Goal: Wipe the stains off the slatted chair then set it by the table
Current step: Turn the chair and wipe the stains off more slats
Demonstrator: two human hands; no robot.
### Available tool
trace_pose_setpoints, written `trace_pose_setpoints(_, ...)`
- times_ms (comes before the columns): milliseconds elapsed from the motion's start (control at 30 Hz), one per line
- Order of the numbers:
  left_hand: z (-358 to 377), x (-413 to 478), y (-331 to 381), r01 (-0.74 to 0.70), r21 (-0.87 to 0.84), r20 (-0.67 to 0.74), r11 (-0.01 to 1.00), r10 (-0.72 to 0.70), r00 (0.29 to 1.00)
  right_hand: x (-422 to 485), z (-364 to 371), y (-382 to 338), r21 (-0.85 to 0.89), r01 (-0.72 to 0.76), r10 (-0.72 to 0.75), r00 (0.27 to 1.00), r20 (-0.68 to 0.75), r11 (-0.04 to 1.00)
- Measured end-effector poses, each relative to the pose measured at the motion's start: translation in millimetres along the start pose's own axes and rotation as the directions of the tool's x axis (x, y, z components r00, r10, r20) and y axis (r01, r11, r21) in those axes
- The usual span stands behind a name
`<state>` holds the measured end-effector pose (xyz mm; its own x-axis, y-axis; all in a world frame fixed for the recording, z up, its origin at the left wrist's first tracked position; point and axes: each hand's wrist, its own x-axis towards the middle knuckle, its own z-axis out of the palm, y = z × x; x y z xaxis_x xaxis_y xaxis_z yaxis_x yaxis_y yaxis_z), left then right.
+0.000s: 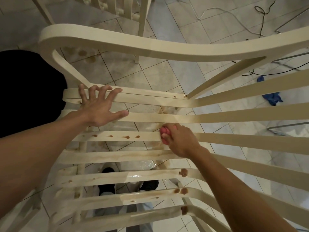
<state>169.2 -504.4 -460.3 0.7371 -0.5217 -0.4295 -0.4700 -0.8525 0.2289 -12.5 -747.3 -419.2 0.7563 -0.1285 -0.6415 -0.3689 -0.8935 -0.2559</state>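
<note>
Slatted chair (234, 117), cream, fills the view. Right hand (180, 139), fingers clamped on pink cloth (164, 131), presses a middle slat running left to right. A row of brown stains (126, 136) lies just left of the cloth on that slat. Left hand (98, 108), fingers spread apart, braces the far slats.

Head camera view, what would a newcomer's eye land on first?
The cream slatted plastic chair fills the view, its slats dotted with brown stains, including a row on the middle slat. At centre, the right hand grips a crumpled pink cloth against that slat. The left hand rests spread on the slats at upper left.
</note>
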Motion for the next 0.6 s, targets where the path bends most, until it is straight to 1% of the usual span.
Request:
trace_pose_setpoints(67,1,1,0,-0.001,-0.002,-0.007,1.0,0.001,1.0,-4,-4,15,-0.059,-0.086,0.087,0.996,0.013,0.995)
trace_pose_setpoints(133,2,1,0,-0.005,0.005,-0.014,1.0,0.005,1.0,-2,-4,15,-0.073,-0.135,0.137,0.991,0.011,0.988)
trace_pose_setpoints(233,2,2,-1,-0.013,0.007,-0.013,1.0,0.013,1.0,4,0,0,-0.021,-0.213,0.213,0.977,-0.014,0.977)
trace_pose_setpoints(300,1,1,-1,-0.016,0.004,-0.009,1.0,0.016,1.0,8,3,-11,0.031,-0.226,0.227,0.974,-0.017,0.974)
trace_pose_setpoints(367,1,0,1,-0.022,0.0,-0.013,1.0,0.022,1.0,11,10,-24,0.081,-0.177,0.18,0.983,-0.024,0.981)
trace_pose_setpoints(467,0,0,3,-0.011,-0.001,-0.012,1.0,0.011,1.0,14,17,-54,0.135,-0.042,0.046,0.999,-0.028,0.99)
trace_pose_setpoints(533,0,0,4,-0.011,0.003,-0.019,1.0,0.011,1.0,15,19,-80,0.183,0.03,-0.03,1.0,0.001,0.983)
trace_pose_setpoints(600,0,-1,3,-0.012,0.007,-0.026,1.0,0.012,1.0,16,21,-102,0.218,0.081,-0.081,0.997,-0.011,0.973)
